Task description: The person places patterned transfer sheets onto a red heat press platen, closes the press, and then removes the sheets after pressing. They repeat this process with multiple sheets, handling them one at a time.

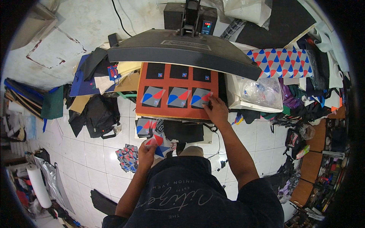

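Observation:
An opened heat press has a dark upper plate (178, 51) raised over a red-orange pad (171, 111). Black rectangular pieces lie on the pad in two rows; a back-row black piece (178, 69) shows a small printed mark. Grey, blue and red printed sheets (153, 97) cover the front-row pieces at a slight tilt. My right hand (217, 111) has bent fingers and thumb on the edge of the front-right printed sheet (199, 98). Low in front of the press, my left hand (147, 152) pinches several similar loose sheets (161, 146).
A stack of printed pieces (144, 127) and black pieces (184, 131) lie before the pad. More sheets (128, 157) are piled on the tiled floor. A white box (253, 102) with clear plastic stands right; a black backpack (100, 116) sits left. A patterned roll (281, 62) lies behind.

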